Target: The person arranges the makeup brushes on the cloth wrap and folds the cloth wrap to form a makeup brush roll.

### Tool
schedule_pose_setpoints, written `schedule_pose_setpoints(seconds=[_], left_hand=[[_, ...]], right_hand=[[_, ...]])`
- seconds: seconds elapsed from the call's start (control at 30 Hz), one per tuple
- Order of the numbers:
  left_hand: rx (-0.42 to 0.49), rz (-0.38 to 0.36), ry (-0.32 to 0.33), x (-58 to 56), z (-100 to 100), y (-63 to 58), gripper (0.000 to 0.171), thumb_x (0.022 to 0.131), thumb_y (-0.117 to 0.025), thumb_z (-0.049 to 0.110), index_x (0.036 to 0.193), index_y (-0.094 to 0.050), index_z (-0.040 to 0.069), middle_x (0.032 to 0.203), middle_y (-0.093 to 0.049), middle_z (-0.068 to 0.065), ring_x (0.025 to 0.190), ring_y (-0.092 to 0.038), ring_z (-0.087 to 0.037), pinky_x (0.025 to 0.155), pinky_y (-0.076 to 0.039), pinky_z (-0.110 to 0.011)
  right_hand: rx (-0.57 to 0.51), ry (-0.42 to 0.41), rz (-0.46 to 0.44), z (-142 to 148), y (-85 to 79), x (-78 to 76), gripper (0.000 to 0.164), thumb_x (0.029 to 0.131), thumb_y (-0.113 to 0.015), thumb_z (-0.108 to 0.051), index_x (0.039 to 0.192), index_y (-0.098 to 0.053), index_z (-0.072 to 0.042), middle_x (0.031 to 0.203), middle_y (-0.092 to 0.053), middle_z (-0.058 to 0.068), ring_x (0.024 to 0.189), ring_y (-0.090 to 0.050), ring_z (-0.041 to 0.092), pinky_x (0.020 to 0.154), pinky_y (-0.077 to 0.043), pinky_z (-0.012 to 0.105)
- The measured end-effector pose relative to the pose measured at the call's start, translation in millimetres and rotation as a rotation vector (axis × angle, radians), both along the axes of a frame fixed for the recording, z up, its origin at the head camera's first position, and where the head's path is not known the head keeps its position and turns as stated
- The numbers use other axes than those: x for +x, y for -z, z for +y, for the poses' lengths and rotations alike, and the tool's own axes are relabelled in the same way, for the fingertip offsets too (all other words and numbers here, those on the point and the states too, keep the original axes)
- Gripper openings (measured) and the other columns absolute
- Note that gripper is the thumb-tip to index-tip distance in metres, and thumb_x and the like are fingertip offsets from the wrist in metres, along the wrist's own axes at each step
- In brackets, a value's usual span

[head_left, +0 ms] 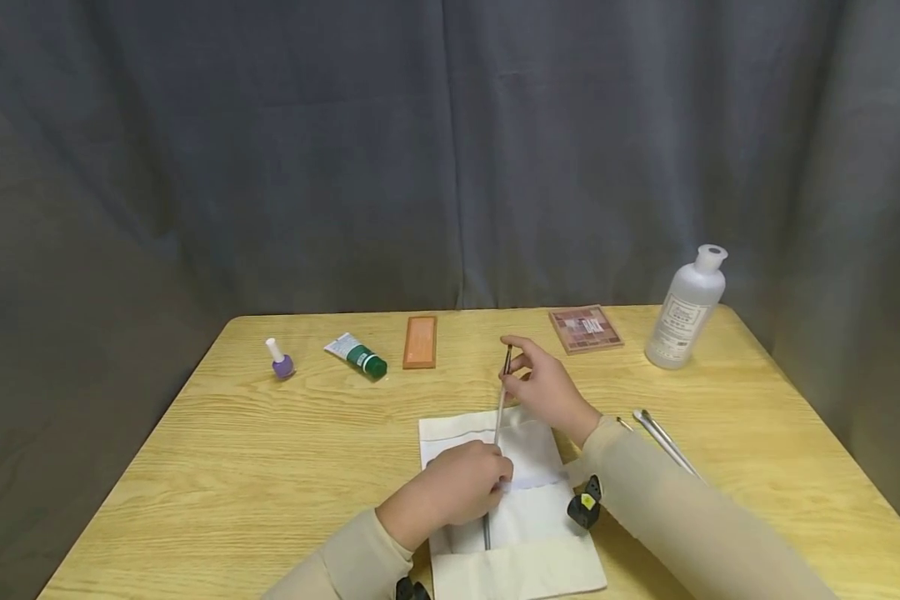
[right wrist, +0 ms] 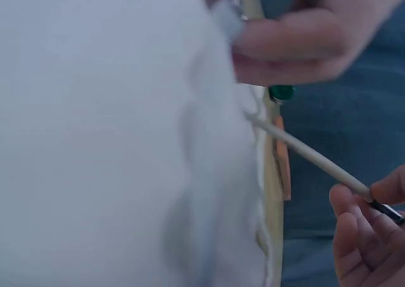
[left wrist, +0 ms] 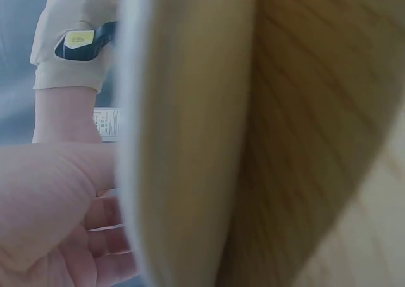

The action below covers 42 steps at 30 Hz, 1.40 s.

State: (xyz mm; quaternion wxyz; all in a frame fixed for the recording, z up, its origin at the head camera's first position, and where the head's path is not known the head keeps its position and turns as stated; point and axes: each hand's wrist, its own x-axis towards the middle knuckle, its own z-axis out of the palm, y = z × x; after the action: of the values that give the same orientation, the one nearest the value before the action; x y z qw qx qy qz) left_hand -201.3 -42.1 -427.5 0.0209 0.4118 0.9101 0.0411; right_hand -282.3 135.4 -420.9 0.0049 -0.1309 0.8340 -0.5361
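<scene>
A thin makeup brush (head_left: 500, 412) with a pale handle and a dark end is pinched near that end by my right hand (head_left: 546, 387). Its handle slants down over a white cloth pouch (head_left: 528, 525) and passes behind my left hand (head_left: 461, 483). In the right wrist view, my left fingers (right wrist: 291, 40) pinch the pouch's pale edge, and the brush handle (right wrist: 310, 153) meets the cloth below them. A dark grey stick (head_left: 487, 533) shows beneath my left hand; I cannot tell if it belongs to the same brush.
Several brushes (head_left: 663, 440) lie by my right forearm. Along the back stand or lie a purple nail polish bottle (head_left: 282, 364), a green and white tube (head_left: 357, 356), an orange case (head_left: 420, 342), a pink palette (head_left: 587, 328) and a clear bottle (head_left: 685, 312). Grey curtains (head_left: 450, 158) hang behind.
</scene>
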Motion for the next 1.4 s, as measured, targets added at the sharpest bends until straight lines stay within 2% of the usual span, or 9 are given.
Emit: schedule_pose_setpoints(seconds=[0.17,0.23,0.47,0.77,0.97,1.23,1.4], left_hand=[[-0.008,-0.018,-0.007,-0.3,0,0.8,0.004,0.091,-0.074,0.017,0.089,-0.074,0.020,0.083,-0.062,0.008,0.079,-0.058,-0.005,0.064,-0.046,-0.017],[-0.009,-0.017,-0.005,-0.3,0,1.2,0.004,0.092,-0.074,0.017,0.089,-0.074,0.020,0.084,-0.062,0.008,0.080,-0.059,-0.006,0.065,-0.047,-0.018],[-0.008,-0.012,0.001,-0.8,-1,2.2,0.004,0.093,-0.073,0.018,0.091,-0.074,0.020,0.085,-0.063,0.007,0.080,-0.060,-0.008,0.068,-0.047,-0.018],[-0.014,-0.020,-0.003,-0.4,-1,2.4,0.004,0.093,-0.072,0.019,0.091,-0.075,0.020,0.086,-0.064,0.009,0.081,-0.061,-0.008,0.070,-0.048,-0.018],[0.001,-0.011,-0.003,-0.1,0,2.3,0.001,0.093,-0.074,0.020,0.092,-0.074,0.020,0.086,-0.064,0.009,0.080,-0.062,-0.007,0.069,-0.048,-0.018],[0.025,-0.013,-0.003,-0.1,0,3.4,0.007,0.090,-0.077,0.018,0.095,-0.072,0.020,0.088,-0.066,0.009,0.080,-0.063,-0.006,0.067,-0.048,-0.017],[0.030,-0.038,-0.009,-0.9,1,4.2,0.011,0.089,-0.078,0.017,0.097,-0.072,0.020,0.090,-0.067,0.010,0.081,-0.063,-0.005,0.066,-0.047,-0.017]], right_hand=[[0.073,-0.007,-0.013,-7,5.2,5.0,0.060,0.095,-0.061,-0.006,0.152,-0.041,-0.012,0.101,-0.064,0.009,0.077,-0.068,0.019,0.065,-0.056,0.033],[0.086,-0.003,-0.007,-8,6.1,6.0,0.060,0.095,-0.062,-0.006,0.151,-0.042,-0.012,0.099,-0.064,0.007,0.076,-0.066,0.017,0.063,-0.054,0.032],[0.080,-0.015,-0.022,-8,5.7,6.9,0.062,0.095,-0.061,-0.004,0.153,-0.039,-0.012,0.100,-0.062,0.008,0.077,-0.067,0.018,0.063,-0.054,0.033],[0.095,-0.052,-0.051,-12,9.8,13.2,0.060,0.094,-0.065,-0.005,0.150,-0.044,-0.009,0.100,-0.064,0.009,0.074,-0.066,0.017,0.062,-0.052,0.031],[0.080,-0.055,-0.078,-10,10.9,16.9,0.059,0.095,-0.065,-0.005,0.150,-0.044,-0.011,0.098,-0.064,0.009,0.074,-0.067,0.019,0.063,-0.053,0.031],[0.054,-0.075,-0.121,-6,19.8,20.0,0.061,0.092,-0.061,0.002,0.150,-0.042,-0.004,0.117,-0.062,0.019,0.073,-0.067,0.019,0.064,-0.057,0.033],[0.046,-0.112,-0.141,-3,21.9,21.0,0.060,0.093,-0.063,0.001,0.149,-0.041,0.001,0.113,-0.064,0.020,0.071,-0.069,0.020,0.062,-0.056,0.032]])
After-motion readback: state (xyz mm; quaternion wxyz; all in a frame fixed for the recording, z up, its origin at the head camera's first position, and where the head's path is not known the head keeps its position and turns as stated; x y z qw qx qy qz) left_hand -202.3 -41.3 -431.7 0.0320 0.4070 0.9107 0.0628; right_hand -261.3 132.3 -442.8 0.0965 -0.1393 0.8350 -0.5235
